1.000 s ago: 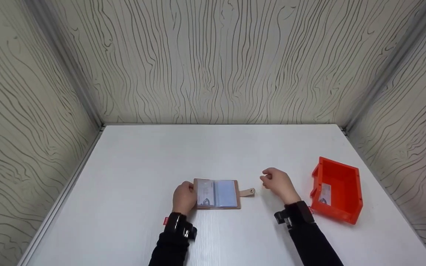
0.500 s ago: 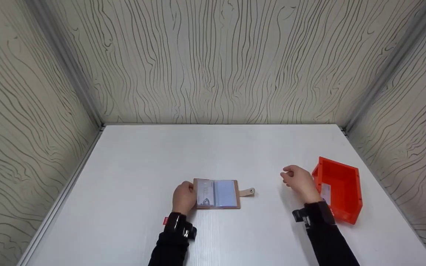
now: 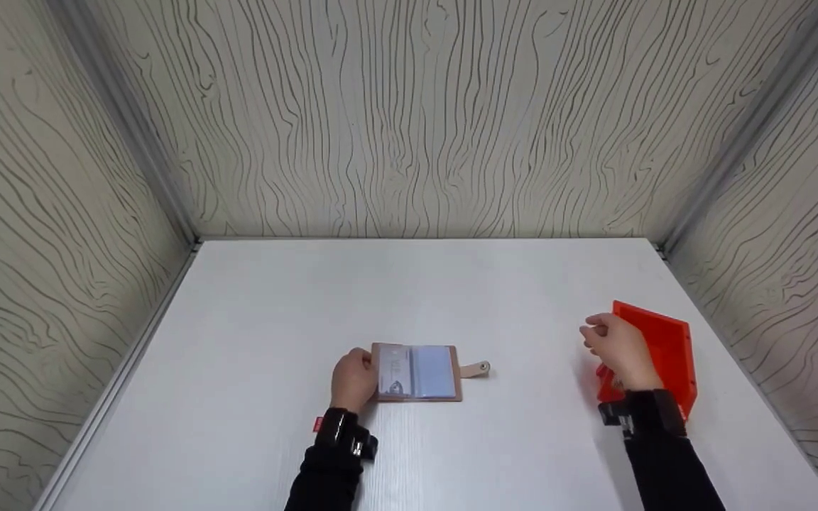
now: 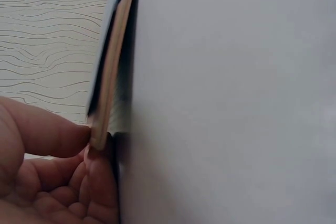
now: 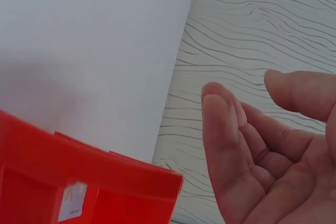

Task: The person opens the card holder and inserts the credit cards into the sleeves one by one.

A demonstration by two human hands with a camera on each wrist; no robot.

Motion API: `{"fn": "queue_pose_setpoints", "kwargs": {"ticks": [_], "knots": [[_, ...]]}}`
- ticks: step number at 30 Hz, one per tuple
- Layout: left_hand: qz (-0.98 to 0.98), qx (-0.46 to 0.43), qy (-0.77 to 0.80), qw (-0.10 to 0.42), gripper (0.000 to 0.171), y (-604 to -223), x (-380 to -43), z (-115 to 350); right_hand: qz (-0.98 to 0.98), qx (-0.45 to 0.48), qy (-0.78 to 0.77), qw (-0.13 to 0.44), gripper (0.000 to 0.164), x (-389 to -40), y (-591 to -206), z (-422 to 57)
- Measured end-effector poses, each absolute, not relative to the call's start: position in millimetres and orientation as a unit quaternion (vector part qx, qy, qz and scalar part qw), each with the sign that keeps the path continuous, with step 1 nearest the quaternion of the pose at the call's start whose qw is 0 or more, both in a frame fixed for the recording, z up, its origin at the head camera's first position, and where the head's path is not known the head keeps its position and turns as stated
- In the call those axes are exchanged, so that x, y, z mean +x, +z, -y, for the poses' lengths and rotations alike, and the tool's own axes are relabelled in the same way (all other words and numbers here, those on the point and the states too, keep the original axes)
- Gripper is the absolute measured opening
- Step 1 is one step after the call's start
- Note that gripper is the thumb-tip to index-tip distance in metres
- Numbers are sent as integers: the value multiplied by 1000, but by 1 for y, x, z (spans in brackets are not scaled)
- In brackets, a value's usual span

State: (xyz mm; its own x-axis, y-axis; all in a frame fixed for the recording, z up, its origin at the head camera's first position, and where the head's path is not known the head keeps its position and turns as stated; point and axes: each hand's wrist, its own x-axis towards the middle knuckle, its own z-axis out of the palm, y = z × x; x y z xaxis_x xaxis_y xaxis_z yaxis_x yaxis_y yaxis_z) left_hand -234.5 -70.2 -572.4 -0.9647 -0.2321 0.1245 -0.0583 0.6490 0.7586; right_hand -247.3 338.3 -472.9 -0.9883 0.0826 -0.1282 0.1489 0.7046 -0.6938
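Observation:
A small brown card holder lies spread open on the white table, with clear sleeves inside and a card in the left one. Its snap strap points right. My left hand pinches the holder's left edge between thumb and fingers; the left wrist view shows the cover edge in that pinch, slightly raised. Over the near left side of a red bin hovers my right hand, its fingers loosely bent and holding nothing. In the right wrist view a card shows inside the bin, which my hand partly covers in the head view.
The white table is bounded by wood-grain patterned panels at the back and both sides. The red bin stands near the table's right edge.
My right hand has moved right, from beside the strap to over the red bin. My left hand and the card holder have stayed in place.

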Motion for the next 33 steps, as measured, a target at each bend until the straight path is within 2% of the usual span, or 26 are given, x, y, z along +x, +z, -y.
{"fn": "queue_pose_setpoints", "kwargs": {"ticks": [5,13,25,33], "knots": [[903,78,-408,114,11,-573,-235,70,-917,74,-391,34,55,-242,-469,-353],[899,84,-420,95,9,-570,-233,70,-934,75,-350,3,45,-242,-466,-371],[898,85,-421,95,9,-571,-234,70,-951,106,-288,45,51,-243,-471,-397],[899,85,-418,95,8,-572,-234,70,-949,113,-280,93,51,-247,-477,-403]]}}
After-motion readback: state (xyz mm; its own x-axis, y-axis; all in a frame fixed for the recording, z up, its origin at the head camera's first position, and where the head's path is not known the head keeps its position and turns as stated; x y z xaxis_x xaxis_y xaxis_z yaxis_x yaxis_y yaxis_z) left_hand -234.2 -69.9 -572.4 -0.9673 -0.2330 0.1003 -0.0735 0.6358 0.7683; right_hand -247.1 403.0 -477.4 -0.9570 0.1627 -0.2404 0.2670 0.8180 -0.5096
